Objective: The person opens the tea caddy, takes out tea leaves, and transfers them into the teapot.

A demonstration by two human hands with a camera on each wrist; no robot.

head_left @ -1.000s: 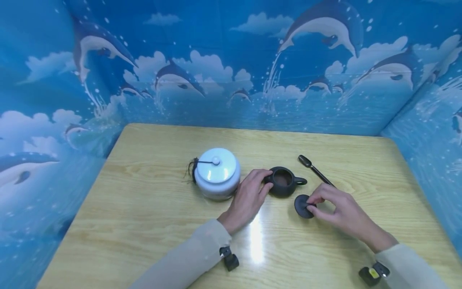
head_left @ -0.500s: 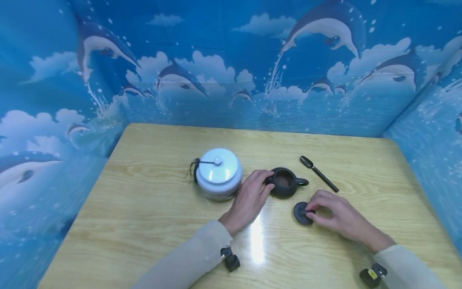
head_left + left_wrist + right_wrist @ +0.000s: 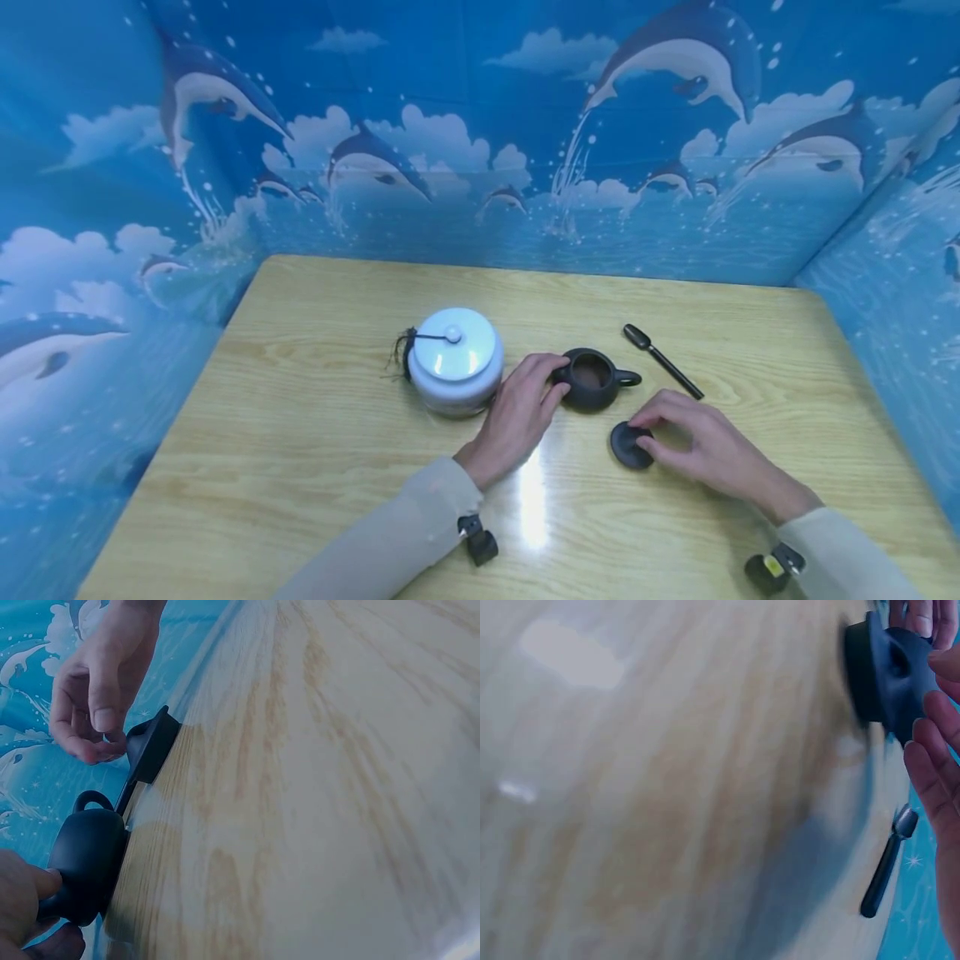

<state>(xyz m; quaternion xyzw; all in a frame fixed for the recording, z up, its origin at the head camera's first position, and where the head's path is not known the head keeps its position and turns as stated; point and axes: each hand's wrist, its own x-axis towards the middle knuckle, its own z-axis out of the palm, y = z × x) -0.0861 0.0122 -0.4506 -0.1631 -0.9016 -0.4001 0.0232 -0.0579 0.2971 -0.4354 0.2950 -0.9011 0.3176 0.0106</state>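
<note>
While the uncovered black teapot (image 3: 589,398) is held at its spout (image 3: 54,903) by the grip of the left hand (image 3: 516,410), the lid (image 3: 627,447) appears to be being laid aside on the worktop (image 3: 300,467), right of the teapot and nearer. The right hand's (image 3: 701,437) grip is parted over it, nothing pinched; withdrawal seems called for. Beyond, right of the teapot, a scoop (image 3: 663,362) is seen.

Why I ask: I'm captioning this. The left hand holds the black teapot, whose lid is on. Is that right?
Not quite: the lid is off, by the right hand; the head view shows the teapot open. The left hand does hold it.
</note>
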